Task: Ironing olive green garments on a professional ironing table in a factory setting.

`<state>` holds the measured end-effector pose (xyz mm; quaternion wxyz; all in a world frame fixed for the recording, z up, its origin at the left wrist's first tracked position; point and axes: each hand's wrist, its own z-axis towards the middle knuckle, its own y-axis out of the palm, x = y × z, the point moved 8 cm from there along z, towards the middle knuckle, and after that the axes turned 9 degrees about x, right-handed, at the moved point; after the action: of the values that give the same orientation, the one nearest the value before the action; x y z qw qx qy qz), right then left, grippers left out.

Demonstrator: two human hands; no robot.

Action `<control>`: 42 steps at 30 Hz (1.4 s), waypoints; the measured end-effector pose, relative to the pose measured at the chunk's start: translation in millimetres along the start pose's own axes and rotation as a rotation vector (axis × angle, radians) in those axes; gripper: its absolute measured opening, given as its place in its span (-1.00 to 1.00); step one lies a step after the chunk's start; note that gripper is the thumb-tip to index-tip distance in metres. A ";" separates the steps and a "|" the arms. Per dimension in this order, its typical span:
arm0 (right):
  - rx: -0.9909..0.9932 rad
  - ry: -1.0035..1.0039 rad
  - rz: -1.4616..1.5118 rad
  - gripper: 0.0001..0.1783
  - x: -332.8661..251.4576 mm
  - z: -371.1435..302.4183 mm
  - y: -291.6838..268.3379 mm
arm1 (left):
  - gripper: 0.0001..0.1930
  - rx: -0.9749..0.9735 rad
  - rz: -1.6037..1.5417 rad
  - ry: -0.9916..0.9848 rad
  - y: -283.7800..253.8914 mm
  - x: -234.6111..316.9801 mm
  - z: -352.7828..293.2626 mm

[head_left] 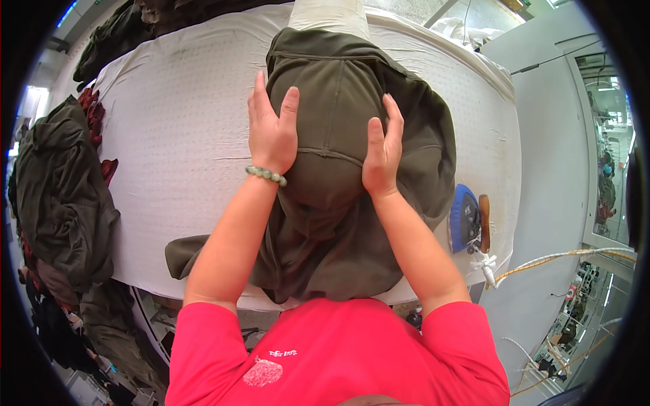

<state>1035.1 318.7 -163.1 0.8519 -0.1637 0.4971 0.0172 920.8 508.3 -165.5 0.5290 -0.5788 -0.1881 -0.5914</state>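
An olive-green garment (338,108) lies spread over the narrow end of a white padded ironing table (183,135), its lower part hanging over the near edge. My left hand (271,132), with a green bead bracelet at the wrist, presses flat on the garment's left side, fingers apart. On the right side of the same raised part rests my right hand (382,152), palm against the fabric. Neither hand grips the cloth; both lie on it.
A blue iron (467,218) with a brown handle stands on the table's right edge, its cord (562,257) trailing right. Dark olive and red garments (61,189) are piled at the left, more (115,34) at the far left corner. White cloth (467,28) lies beyond the table.
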 end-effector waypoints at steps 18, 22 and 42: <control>-0.272 -0.192 -0.451 -0.68 -119.1 74.0 -99.4 | -0.56 -0.015 -0.367 -0.284 -52.8 15.5 -87.9; -1.018 -0.506 0.018 -0.57 -232.6 -118.6 -129.9 | -0.77 -0.011 -0.894 -0.768 -28.2 -14.9 -184.5; -0.163 0.326 0.041 -0.10 16.5 -39.6 0.7 | -0.52 -0.092 -0.002 -0.029 -252.1 95.5 -244.9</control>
<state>1009.9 305.4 -195.3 0.7435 -0.2226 0.6288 0.0480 611.2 358.1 -46.3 0.4985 -0.6109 -0.1687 -0.5914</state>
